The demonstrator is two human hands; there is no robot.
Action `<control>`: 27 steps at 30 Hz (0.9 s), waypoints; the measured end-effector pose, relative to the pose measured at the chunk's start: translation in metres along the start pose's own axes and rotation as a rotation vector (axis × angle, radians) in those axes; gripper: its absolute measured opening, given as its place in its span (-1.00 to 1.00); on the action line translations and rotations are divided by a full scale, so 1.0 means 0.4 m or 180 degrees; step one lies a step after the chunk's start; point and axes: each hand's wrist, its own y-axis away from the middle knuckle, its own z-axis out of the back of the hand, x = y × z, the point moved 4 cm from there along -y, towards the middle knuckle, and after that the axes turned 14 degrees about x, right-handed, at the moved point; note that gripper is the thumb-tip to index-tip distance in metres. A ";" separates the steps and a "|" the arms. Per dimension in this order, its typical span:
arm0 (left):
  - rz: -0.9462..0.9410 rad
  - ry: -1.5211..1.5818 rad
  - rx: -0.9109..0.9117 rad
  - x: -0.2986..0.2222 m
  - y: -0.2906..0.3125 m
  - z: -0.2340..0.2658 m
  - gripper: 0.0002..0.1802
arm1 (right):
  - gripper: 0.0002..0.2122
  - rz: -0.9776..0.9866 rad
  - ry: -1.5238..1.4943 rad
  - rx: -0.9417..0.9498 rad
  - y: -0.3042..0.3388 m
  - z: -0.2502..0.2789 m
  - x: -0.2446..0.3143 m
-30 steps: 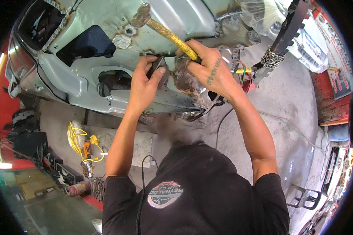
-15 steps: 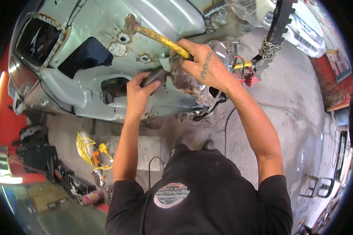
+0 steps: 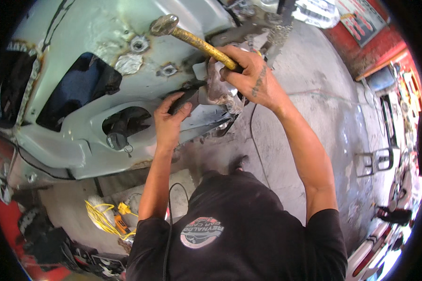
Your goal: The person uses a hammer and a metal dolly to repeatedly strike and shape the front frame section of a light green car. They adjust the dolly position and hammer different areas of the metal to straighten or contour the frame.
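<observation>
My right hand (image 3: 255,79) is closed around the yellow handle of a hammer (image 3: 199,44). Its worn metal head points to the upper left, above the silver-green car body (image 3: 75,143). Lower and to the left, my left hand (image 3: 169,122) grips a dark block (image 3: 186,99), pressed between thumb and fingers. The block is held at the edge of the panel, beside a crumpled, bare-metal corner (image 3: 219,86); whether it touches the metal I cannot tell. Part of that corner is hidden behind my right hand.
Large cut-outs and rusty, burnt holes (image 3: 139,44) mark the car body. An orange power tool (image 3: 122,225) with a yellow cord (image 3: 98,220) lies at the lower left. A dark cable (image 3: 253,136) crosses the concrete floor. At the right stands a dark metal frame (image 3: 380,161).
The view has turned and shifted, so the car body looks larger and lies further left. Both hands keep their holds, and the hammer still points to the upper left.
</observation>
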 end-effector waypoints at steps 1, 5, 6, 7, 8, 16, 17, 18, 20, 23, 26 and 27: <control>0.0001 0.0015 0.0084 0.000 -0.006 0.008 -0.58 | -0.68 0.0132 0.0093 -0.0158 0.013 -0.002 0.003; 0.0072 0.0293 0.0377 0.016 -0.032 0.016 -0.58 | -0.65 0.0555 -0.0016 -0.0819 0.120 0.021 0.001; 0.0057 0.0275 0.0386 0.017 -0.037 0.014 -0.58 | -0.68 0.0439 0.0129 -0.0913 0.165 0.032 -0.005; 0.0040 0.0260 0.0384 0.020 -0.039 0.014 -0.58 | -0.73 0.0149 -0.0269 -0.1077 0.206 0.028 -0.024; 0.0020 0.0247 0.0381 0.022 -0.042 0.011 -0.58 | -0.77 -0.0136 -0.0670 -0.1234 0.250 0.013 -0.045; 0.0056 0.0059 0.0139 -0.005 -0.036 0.002 -0.55 | -0.75 -0.2161 -0.2162 -0.1470 0.613 -0.189 -0.265; 0.0066 -0.0012 0.0111 -0.009 -0.035 0.001 -0.55 | -0.75 -0.2266 -0.2232 -0.1438 0.637 -0.196 -0.271; 0.0024 -0.0074 0.0040 -0.013 -0.029 0.001 -0.55 | -0.74 -0.2364 -0.2302 -0.1398 0.658 -0.205 -0.277; -0.0060 -0.0204 -0.0107 -0.025 -0.022 0.000 -0.55 | -0.72 -0.2509 -0.2449 -0.1374 0.691 -0.219 -0.286; -0.0323 -0.0314 -0.0150 -0.083 -0.026 -0.033 -0.55 | -0.70 -0.2620 -0.2582 -0.1399 0.718 -0.224 -0.286; -0.0433 -0.0408 -0.0196 -0.123 -0.032 -0.044 -0.56 | -0.70 -0.2577 -0.2599 -0.1298 0.706 -0.219 -0.288; -0.0483 -0.0393 -0.0195 -0.132 -0.036 -0.051 -0.56 | -0.69 -0.2546 -0.2593 -0.1250 0.704 -0.217 -0.292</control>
